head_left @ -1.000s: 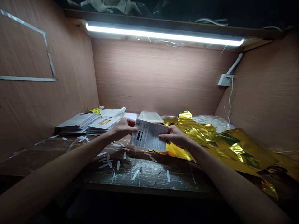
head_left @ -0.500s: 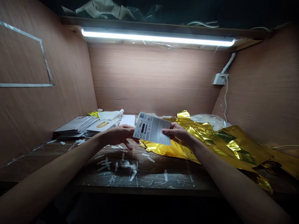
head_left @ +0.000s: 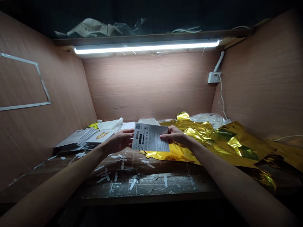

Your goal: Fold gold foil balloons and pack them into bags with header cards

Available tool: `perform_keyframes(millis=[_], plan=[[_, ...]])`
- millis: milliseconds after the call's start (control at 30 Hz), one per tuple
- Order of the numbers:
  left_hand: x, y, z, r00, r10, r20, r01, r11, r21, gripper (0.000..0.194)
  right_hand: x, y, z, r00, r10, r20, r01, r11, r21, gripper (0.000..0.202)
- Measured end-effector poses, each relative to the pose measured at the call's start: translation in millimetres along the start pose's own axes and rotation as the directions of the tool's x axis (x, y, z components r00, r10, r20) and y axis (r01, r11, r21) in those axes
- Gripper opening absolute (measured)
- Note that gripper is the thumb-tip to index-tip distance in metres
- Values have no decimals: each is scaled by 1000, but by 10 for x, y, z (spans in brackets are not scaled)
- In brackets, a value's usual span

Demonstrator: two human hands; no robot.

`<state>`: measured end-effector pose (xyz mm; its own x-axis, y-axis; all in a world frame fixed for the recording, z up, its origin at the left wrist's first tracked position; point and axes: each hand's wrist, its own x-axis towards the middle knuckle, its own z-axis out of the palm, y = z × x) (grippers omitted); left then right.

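A printed packaging card [head_left: 152, 138], with a hang slot, barcode and small print facing me, is held up over the table. My right hand [head_left: 175, 135] grips its right edge, thumb on the front and fingers behind. At the left edge, my left hand [head_left: 120, 140] has its fingers closed on the card, their tips partly hidden. Flat gold foil [head_left: 180, 153], resembling uninflated balloons, lies behind and right of the card. To the left are stacks of white packets [head_left: 75, 138]; a packet [head_left: 100, 136] there bears a gold U.
White strips [head_left: 104, 175] are scattered over the film-covered table [head_left: 151, 186]. Wooden panels wall the left, back and right. Clear plastic [head_left: 208, 119] lies at the back right, below a white socket box [head_left: 214, 77] with a hanging cable. A lit tube [head_left: 146, 47] runs under the shelf.
My left hand has closed in on the card's left edge; its fingers were spread before. The card has turned to sit more level. My view has shifted slightly, and the right hand keeps its grip.
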<state>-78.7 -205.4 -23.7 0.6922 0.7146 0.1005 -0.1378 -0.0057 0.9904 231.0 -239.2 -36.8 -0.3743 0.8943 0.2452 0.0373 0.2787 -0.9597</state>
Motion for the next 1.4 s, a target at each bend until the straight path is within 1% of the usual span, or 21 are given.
perform_keyframes(millis=[100, 300, 400, 500, 567, 600, 633, 700, 733, 800, 867, 900, 933, 1000, 1067, 1133, 1200, 1267, 1300, 1333, 1400], plan=[[9, -57, 26, 1000, 7, -10, -7, 1000, -4, 41, -5, 10, 7, 1000, 13, 1, -13, 1000, 4, 41], [25, -142, 1, 999, -24, 30, 22, 998, 55, 40, -7, 67, -1, 999, 16, 38, -16, 1000, -22, 40], [38, -171, -19, 1000, -20, -2, 20, 997, 78, 35, -10, 93, 16, 999, 34, 34, -34, 999, -1, 40], [26, -160, -19, 999, -26, -30, 30, 992, 119, 29, -8, 88, 37, 999, 40, 12, -41, 997, 72, 40], [0, -122, -21, 999, -44, -25, 49, 966, 252, 24, 16, 76, 22, 997, 15, -80, -3, 989, 149, 41], [-12, -95, -24, 998, -50, -25, 56, 939, 339, 23, 37, 71, -1, 988, -14, -154, 43, 981, 189, 42], [-17, -65, -29, 998, -50, -32, 59, 905, 421, 22, 63, 69, -33, 969, -50, -240, 105, 969, 222, 42], [12, -1, -46, 998, -21, -64, 52, 836, 546, 25, 120, 78, -121, 905, -111, -411, 228, 941, 250, 41], [54, 30, -56, 996, 2, -86, 49, 803, 594, 28, 148, 87, -167, 871, -126, -474, 269, 931, 247, 40], [209, 87, -78, 987, 57, -153, 69, 707, 704, 30, 194, 116, -242, 823, -131, -553, 302, 925, 229, 38], [458, 132, -96, 958, 129, -256, 139, 570, 810, 26, 230, 154, -275, 795, -124, -593, 302, 930, 211, 36], [612, 149, -103, 929, 179, -322, 194, 506, 840, 23, 245, 174, -276, 784, -120, -610, 299, 933, 202, 35], [780, 161, -108, 904, 214, -369, 231, 480, 846, 21, 259, 196, -271, 770, -115, -627, 295, 936, 192, 35], [1130, 167, -113, 862, 244, -444, 289, 483, 826, 27, 281, 239, -260, 743, -102, -662, 275, 948, 163, 34], [1453, 152, -119, 812, 230, -537, 370, 508, 778, 36, 290, 276, -275, 714, -97, -693, 237, 965, 109, 32], [1708, 124, -135, 749, 191, -634, 456, 546, 703, 37, 281, 300, -328, 675, -105, -730, 169, 986, 14, 30], [1874, 94, -166, 683, 118, -721, 533, 595, 602, 36, 260, 308, -405, 626, -119, -771, 79, 993, -89, 27], [1961, 71, -207, 631, 29, -776, 575, 654, 492, 35, 236, 301, -481, 589, -120, -799, -6, 988, -153, 25], [1980, 63, -230, 616, -12, -787, 577, 688, 440, 37, 227, 295, -510, 578, -108, -809, -39, 986, -160, 24], [1986, 57, -253, 613, -46, -789, 563, 726, 395, 39, 219, 288, -529, 573, -90, -815, -66, 986, -155, 22], [1968, 57, -300, 636, -88, -767, 490, 814, 313, 40, 213, 273, -536, 579, -41, -814, -111, 986, -128, 19]])
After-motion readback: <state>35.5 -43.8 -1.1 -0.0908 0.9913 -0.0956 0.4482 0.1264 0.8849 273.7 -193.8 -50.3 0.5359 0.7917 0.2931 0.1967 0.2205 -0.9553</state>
